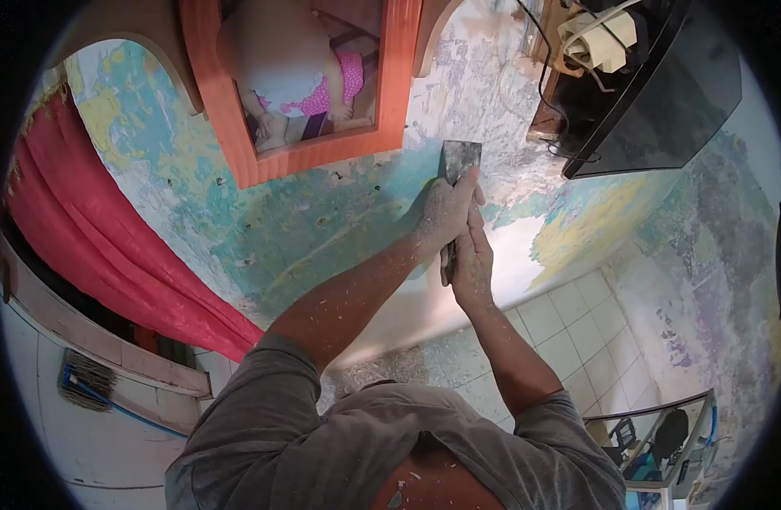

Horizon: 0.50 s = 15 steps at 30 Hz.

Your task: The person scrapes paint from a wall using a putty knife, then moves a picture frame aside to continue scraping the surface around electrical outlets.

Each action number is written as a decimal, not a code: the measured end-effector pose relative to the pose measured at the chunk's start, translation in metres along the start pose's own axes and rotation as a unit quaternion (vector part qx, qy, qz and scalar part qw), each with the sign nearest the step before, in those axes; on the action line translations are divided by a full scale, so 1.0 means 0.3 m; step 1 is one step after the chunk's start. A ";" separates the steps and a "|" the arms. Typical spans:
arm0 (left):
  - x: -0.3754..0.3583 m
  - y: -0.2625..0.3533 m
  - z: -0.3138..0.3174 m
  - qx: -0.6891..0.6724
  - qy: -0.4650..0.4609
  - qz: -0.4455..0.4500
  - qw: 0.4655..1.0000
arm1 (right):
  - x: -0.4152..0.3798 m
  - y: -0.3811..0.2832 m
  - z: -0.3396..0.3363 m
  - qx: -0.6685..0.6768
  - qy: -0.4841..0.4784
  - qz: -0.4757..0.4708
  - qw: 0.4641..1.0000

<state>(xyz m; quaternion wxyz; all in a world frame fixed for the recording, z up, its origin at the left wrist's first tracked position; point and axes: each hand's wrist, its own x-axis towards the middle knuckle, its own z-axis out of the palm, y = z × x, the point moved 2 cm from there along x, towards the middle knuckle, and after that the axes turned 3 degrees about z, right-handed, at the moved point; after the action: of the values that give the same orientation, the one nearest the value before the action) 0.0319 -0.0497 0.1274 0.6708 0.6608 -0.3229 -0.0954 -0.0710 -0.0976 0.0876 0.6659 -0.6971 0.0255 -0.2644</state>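
A person presses a paint scraper (459,161) flat against a peeling wall (339,212), both hands stacked on the tool. The scraper's long axis runs nearly straight up the picture, its metal blade just above the knuckles and touching the mottled green-and-blue paint immediately below and right of an orange wooden window frame (318,153). The left hand (446,212), dusted white, is the nearer to the blade, its grip clenched around the upper part of the handle close under the blade; the right hand (473,263) sits directly beneath it, its grip also clenched on the lower end of the handle, whose dark tip shows between the two. Both forearms converge on the tool from below, the left from the lower left, the right more steeply. A red curtain (93,246) hangs at the left, a dark shelf (662,93) carrying a white cable-wrapped box (599,38) juts from the upper right, and paint flakes lie on the pale tiled floor (569,331) and on the person's grey shirt (322,442).
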 end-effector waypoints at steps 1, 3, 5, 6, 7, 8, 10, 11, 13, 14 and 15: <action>0.013 0.016 0.000 -0.003 -0.016 0.030 0.999 | 0.016 0.005 0.000 0.049 -0.011 -0.005 0.999; -0.052 0.014 0.014 -0.002 -0.002 -0.006 1.000 | -0.019 0.063 -0.015 0.051 -0.014 -0.001 0.999; -0.077 -0.005 0.027 0.000 0.012 -0.046 0.999 | -0.054 0.205 -0.040 -0.059 0.042 -0.160 0.984; -0.063 -0.022 0.037 0.027 0.022 -0.024 0.999 | -0.061 0.178 -0.011 0.023 0.043 -0.176 0.983; -0.058 -0.033 0.044 0.053 0.030 -0.005 0.998 | -0.041 0.101 -0.010 0.024 0.042 -0.175 0.983; -0.041 -0.023 0.043 0.050 0.029 -0.011 0.998 | -0.007 0.011 -0.014 0.034 0.017 -0.082 0.996; 0.044 0.037 0.031 0.015 0.000 -0.018 1.000 | 0.029 -0.031 -0.020 0.064 0.002 0.003 0.998; 0.042 0.041 0.031 0.015 0.002 -0.015 1.000 | 0.035 -0.020 -0.026 0.064 0.001 0.000 0.998; 0.015 0.036 0.038 0.029 0.000 0.067 0.997 | 0.028 0.023 -0.044 -0.032 0.024 -0.074 0.996; -0.011 0.023 0.053 0.031 0.001 0.069 0.997 | 0.006 0.067 -0.046 -0.030 0.023 -0.076 0.996; -0.045 0.012 0.068 0.031 0.021 0.045 0.998 | -0.025 0.081 -0.032 0.004 0.028 -0.097 0.995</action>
<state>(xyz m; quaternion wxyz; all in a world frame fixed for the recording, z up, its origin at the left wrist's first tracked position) 0.0089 -0.0588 0.1249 0.6600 0.6683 -0.3406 -0.0407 -0.0736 -0.1062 0.0619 0.6389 -0.6861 -0.0245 -0.3470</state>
